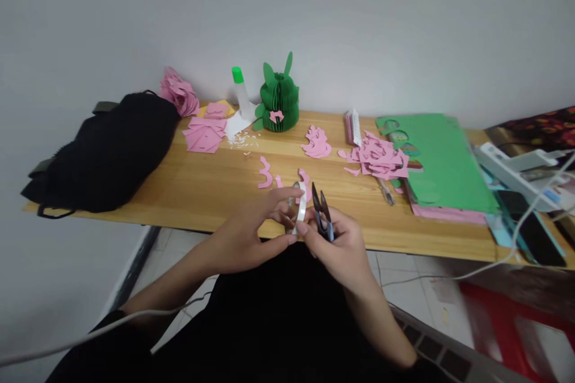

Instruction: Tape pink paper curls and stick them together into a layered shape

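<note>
Near the table's front edge my left hand [265, 224] holds a roll of white tape [302, 203] upright between its fingers and thumb. My right hand [336, 245] has a pair of dark-bladed scissors [323, 212] in its grip, blades apart and pointing away from me. Its thumb and a fingertip also touch the lower edge of the tape roll. Just beyond the hands lie curvy pink paper cutouts [265, 173], one partly hidden behind the roll. A green honeycomb paper figure [287, 105] with two ears and a pink bow stands at the back.
A glue bottle [242, 96] with a green cap stands near white paper scraps [244, 140]. Pink scraps [380, 155] lie beside green paper sheets [442, 155]. A black bag [117, 149] is at left, a phone [530, 227] and white cable [523, 224] at right.
</note>
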